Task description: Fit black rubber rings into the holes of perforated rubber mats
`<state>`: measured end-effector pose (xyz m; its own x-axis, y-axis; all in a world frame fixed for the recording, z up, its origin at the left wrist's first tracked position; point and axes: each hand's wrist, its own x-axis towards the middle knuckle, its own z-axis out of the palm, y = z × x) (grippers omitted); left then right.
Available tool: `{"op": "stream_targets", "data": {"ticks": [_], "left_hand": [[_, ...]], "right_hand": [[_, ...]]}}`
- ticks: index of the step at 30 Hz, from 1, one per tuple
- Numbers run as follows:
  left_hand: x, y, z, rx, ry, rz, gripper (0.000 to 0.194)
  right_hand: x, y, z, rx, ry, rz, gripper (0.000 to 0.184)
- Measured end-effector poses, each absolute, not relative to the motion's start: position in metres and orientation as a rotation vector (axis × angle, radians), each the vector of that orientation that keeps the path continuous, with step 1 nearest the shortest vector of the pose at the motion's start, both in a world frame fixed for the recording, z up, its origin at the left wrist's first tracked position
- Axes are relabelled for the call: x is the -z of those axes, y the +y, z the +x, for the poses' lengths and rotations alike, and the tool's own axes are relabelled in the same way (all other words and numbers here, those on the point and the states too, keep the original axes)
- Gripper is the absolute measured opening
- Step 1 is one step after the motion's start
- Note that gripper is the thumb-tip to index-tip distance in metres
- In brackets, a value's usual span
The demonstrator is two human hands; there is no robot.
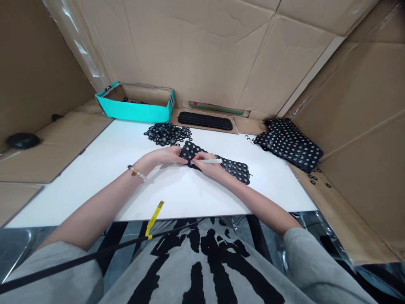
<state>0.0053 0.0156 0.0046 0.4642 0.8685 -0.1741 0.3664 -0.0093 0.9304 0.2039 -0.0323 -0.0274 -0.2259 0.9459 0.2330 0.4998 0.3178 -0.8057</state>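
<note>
Pinching white pen [207,161] in right fingers [198,157], left fingers [177,154] on mat [236,169]

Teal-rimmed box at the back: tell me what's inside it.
Inside the box, a few small black rings lie on the cardboard bottom. The teal front wall hides the lower part of the inside, so anything lying against it can't be seen.
</note>
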Motion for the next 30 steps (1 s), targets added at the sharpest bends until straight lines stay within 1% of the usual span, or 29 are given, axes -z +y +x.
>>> {"op": "stream_targets", "data": {"ticks": [2, 4, 7, 11, 14, 17, 20, 23, 25, 28, 30], "left_hand": [[-0.005, 0.017, 0.004, -0.426, 1.077, 1.654, 0.036], [-0.004, 0.019, 0.004, -0.414, 1.066, 1.695, 0.038], [-0.002, 0.019, 0.004, -0.432, 0.988, 1.753, 0.039], [-0.002, 0.020, 0.004, -0.369, 0.990, 1.862, 0.041], [-0.001, 0.020, 0.005, -0.370, 1.060, 1.930, 0.046], [0.003, 0.018, 0.009, -0.436, 1.152, 1.993, 0.047], [0.007, 0.016, 0.012, -0.518, 1.189, 2.036, 0.043], [0.011, 0.015, 0.013, -0.494, 1.203, 2.002, 0.036], [0.012, 0.015, 0.012, -0.498, 1.198, 1.946, 0.035], [0.014, 0.016, 0.013, -0.607, 1.214, 1.829, 0.041], [0.014, 0.016, 0.014, -0.674, 1.220, 1.724, 0.047]], "right_hand": [[0.023, -0.027, 0.211, -1.010, -1.758, -1.226, 0.016], [0.019, -0.021, 0.217, -1.193, -1.592, -1.179, 0.016], [0.014, -0.015, 0.222, -1.343, -1.390, -1.181, 0.015], [0.012, -0.013, 0.223, -1.501, -1.315, -1.217, 0.013], [0.013, -0.014, 0.222, -1.488, -1.324, -1.203, 0.014], [0.014, -0.017, 0.219, -1.425, -1.362, -1.190, 0.016], [0.016, -0.018, 0.217, -1.374, -1.397, -1.195, 0.017], [0.016, -0.019, 0.215, -1.347, -1.395, -1.194, 0.018], [0.015, -0.019, 0.216, -1.291, -1.365, -1.192, 0.019], [0.013, -0.021, 0.217, -1.130, -1.322, -1.207, 0.021], [0.014, -0.023, 0.218, -1.098, -1.316, -1.218, 0.021]]}}
